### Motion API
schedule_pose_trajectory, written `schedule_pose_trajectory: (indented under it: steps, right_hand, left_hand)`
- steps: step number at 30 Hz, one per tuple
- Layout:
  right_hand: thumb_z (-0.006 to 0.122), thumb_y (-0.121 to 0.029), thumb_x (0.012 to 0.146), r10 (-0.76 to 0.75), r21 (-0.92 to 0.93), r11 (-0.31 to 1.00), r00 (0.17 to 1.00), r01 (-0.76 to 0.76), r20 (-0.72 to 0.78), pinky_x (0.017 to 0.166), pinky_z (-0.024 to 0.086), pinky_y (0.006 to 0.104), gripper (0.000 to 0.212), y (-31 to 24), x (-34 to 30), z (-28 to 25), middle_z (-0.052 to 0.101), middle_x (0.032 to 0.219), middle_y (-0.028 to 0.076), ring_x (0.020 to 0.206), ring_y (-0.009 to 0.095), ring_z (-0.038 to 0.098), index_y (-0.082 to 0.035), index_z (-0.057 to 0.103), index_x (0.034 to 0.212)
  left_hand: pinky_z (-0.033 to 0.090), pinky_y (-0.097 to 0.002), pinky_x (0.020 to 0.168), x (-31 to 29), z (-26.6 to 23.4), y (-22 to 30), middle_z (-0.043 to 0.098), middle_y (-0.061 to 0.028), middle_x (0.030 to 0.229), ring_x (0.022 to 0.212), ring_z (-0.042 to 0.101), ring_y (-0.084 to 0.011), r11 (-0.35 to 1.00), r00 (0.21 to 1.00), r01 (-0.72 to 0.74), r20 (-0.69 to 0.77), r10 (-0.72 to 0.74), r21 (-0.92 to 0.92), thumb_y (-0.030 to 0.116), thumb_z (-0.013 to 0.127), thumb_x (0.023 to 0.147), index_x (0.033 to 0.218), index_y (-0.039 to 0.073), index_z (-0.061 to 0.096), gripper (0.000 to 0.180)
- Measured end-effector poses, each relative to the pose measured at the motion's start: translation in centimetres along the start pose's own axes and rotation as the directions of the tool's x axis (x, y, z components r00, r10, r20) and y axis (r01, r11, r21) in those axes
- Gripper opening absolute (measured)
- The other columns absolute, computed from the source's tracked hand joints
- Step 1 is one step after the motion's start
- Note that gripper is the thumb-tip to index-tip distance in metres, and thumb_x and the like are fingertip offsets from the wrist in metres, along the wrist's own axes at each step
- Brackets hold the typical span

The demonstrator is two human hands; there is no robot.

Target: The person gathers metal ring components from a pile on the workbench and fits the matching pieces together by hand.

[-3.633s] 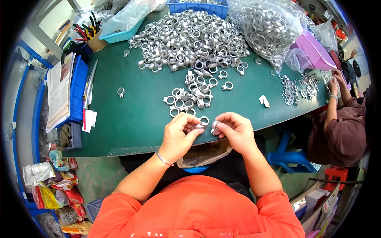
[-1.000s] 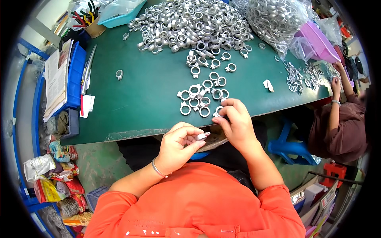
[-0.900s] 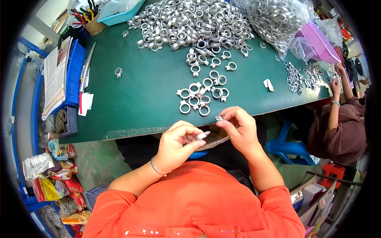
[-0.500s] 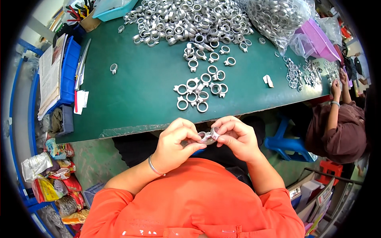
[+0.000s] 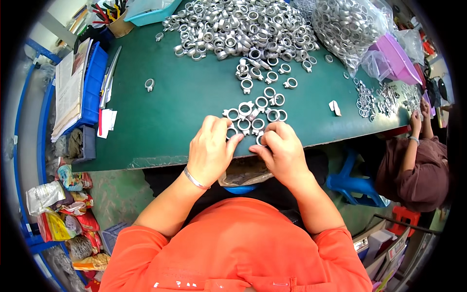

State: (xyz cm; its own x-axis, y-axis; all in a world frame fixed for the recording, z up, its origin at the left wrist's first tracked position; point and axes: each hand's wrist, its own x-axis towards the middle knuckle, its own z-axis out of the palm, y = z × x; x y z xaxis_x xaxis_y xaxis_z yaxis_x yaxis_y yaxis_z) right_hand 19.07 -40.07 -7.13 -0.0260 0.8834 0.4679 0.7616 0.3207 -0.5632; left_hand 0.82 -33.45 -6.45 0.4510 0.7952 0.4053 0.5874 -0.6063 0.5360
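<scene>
My left hand point(image 5: 210, 148) is at the near side of a loose cluster of silver metal rings, each with a small lug. Its thumb and fingers close around a metal ring point(image 5: 232, 132), partly hidden by the fingers. Close by, my right hand point(image 5: 283, 152) pinches another metal ring point(image 5: 260, 140) near the table's front edge. Between and beyond the fingertips lie several more rings, among them one metal ring point(image 5: 243, 126) flat on the green table point(image 5: 160, 121). A silver bangle circles my left wrist.
A big heap of rings point(image 5: 243, 30) covers the far middle, beside a clear bag of rings point(image 5: 348, 31) and a pink basin point(image 5: 396, 58). A blue tray with papers point(image 5: 90, 90) stands at left. A co-worker point(image 5: 413, 165) handles small parts at far right.
Both hands have moved forward from over my lap to the ring cluster at the table edge. Earlier they held rings close together; now they are apart, each at a ring on the table.
</scene>
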Motion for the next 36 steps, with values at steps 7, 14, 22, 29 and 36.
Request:
schedule_pose_trajectory:
  steps: [7,14,22,29,36]
  right_hand:
    - [0.072,0.009,0.079,0.273,0.686,0.646,0.941,-0.334,0.201,0.085,0.053,0.0304,0.023,0.0,-1.7,-1.4,0.062,0.113,0.012,0.096,0.018,0.062,-0.002,0.054,0.090]
    - [0.064,0.012,0.086,0.223,0.937,0.069,0.920,-0.344,0.321,0.093,0.053,0.0347,0.021,-0.2,-2.1,-1.0,0.060,0.119,0.020,0.105,0.019,0.063,-0.001,0.052,0.099]
    - [0.058,0.009,0.091,0.249,0.905,0.034,0.881,-0.423,0.402,0.091,0.055,0.0341,0.018,0.3,-2.7,-1.4,0.062,0.119,0.021,0.105,0.022,0.065,0.003,0.054,0.108]
    - [0.048,0.012,0.092,0.329,0.901,0.122,0.874,-0.416,0.359,0.084,0.058,0.0322,0.023,-0.5,-2.7,-2.0,0.065,0.111,0.016,0.100,0.021,0.068,0.005,0.057,0.111]
    - [0.053,0.020,0.074,0.089,0.574,0.782,0.955,-0.243,0.282,0.077,0.055,0.0314,0.026,-0.5,-2.1,-3.1,0.064,0.099,0.011,0.088,0.024,0.066,0.000,0.065,0.086]
  left_hand:
    - [0.056,-0.0272,0.080,-1.8,-0.9,0.6,0.062,-0.0109,0.110,0.091,0.066,-0.0144,0.656,0.947,0.320,0.243,-0.208,-0.683,-0.008,0.072,0.080,0.110,-0.001,0.056,0.034]
    - [0.056,-0.0357,0.091,-3.0,-0.6,0.8,0.060,-0.0160,0.116,0.105,0.065,-0.0232,0.404,0.968,0.251,0.240,-0.079,-0.880,-0.016,0.067,0.081,0.120,0.000,0.046,0.047]
    - [0.059,-0.0346,0.085,-2.7,-1.9,1.4,0.064,-0.0211,0.117,0.101,0.069,-0.0271,0.132,0.826,0.539,0.491,-0.279,-0.832,-0.002,0.060,0.093,0.123,-0.003,0.052,0.030]
    - [0.061,-0.0328,0.077,-3.0,-1.5,0.5,0.066,-0.0230,0.111,0.091,0.071,-0.0277,-0.208,0.707,0.644,0.677,-0.208,-0.736,-0.003,0.057,0.092,0.125,-0.003,0.052,0.034]
    - [0.058,-0.0320,0.073,-3.6,-1.5,1.2,0.069,-0.0159,0.108,0.087,0.071,-0.0238,0.798,0.947,0.127,0.312,0.079,-0.589,-0.016,0.058,0.077,0.099,0.003,0.068,0.030]
